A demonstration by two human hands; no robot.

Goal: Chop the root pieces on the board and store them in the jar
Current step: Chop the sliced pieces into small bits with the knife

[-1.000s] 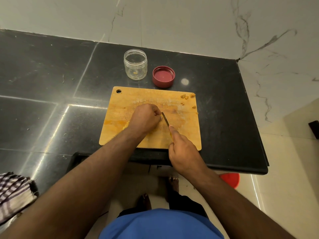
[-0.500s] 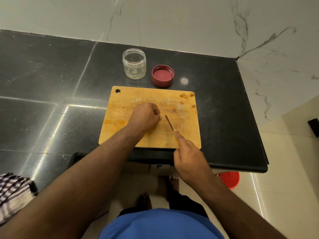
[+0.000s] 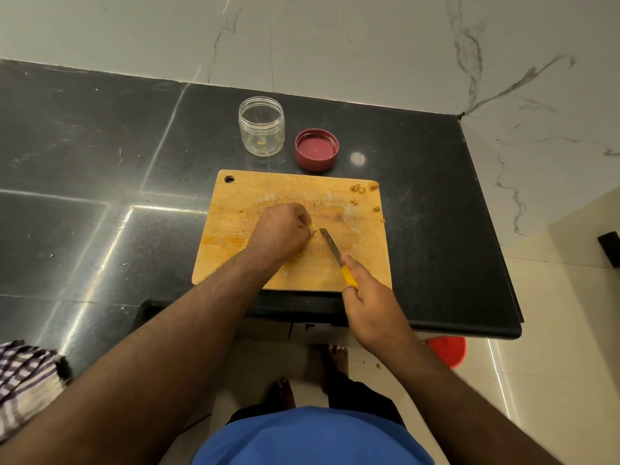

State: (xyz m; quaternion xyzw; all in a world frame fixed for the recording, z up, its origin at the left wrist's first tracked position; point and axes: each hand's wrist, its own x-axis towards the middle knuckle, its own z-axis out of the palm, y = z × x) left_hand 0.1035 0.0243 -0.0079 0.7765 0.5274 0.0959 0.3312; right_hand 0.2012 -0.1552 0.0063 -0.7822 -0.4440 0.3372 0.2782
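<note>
Chopping stage, viewed from above. The wooden cutting board (image 3: 292, 236) lies near the front edge of the dark tabletop (image 3: 100, 182), close to the person so both forearms reach it without stretching. The left hand (image 3: 280, 234) rests knuckles-up at the board's centre, its fingers curled over a yellowish root piece (image 3: 312, 227), of which only a small end shows at the fingertips; this grip pins the piece and keeps the fingertips tucked back from the blade. The right hand (image 3: 367, 298) is wrapped round the yellow handle of a small knife (image 3: 332, 247), forefinger extended toward the blade for control. The blade angles up-left, its tip just beside the exposed end of the root, apart from the left fingers (whether the edge touches the board cannot be told).

A few small brownish bits (image 3: 364, 188) sit at the board's far right corner, pushed clear of the cutting zone; they look like trimmings or already cut bits, though which is uncertain. The clear jar (image 3: 261, 126) stands open just beyond the board's far edge, nearly empty apart from a yellow speck at its base, with its red lid (image 3: 316, 150) lying inverted beside it, so that cut pieces can be transferred directly. Judged from this, cutting is under way and storage has barely begun.
</note>
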